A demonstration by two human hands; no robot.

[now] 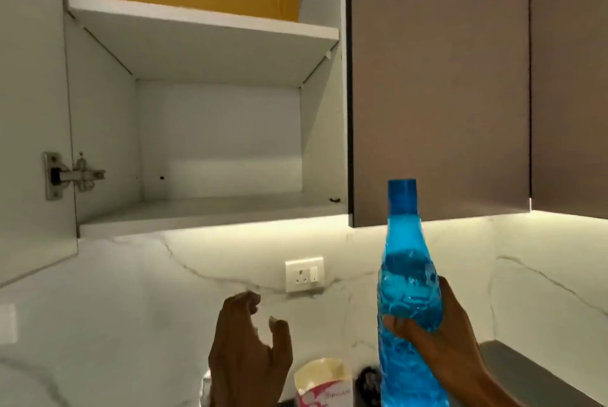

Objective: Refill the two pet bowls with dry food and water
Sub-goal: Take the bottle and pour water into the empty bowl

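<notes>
— Where's the water?
— In the blue bottle (pixel 408 291). The right hand (pixel 437 334) is wrapped round its lower half, holding it upright in front of the closed brown cupboard door (pixel 441 77).
— And the left hand (pixel 246 341)?
— Up beside it, fingers loosely curled, gripping nothing, just under the wall socket (pixel 304 273). A white packet (pixel 324 380) stands low between the two hands.

Loose left hand (pixel 246 347), curled right hand (pixel 441 337)
</notes>
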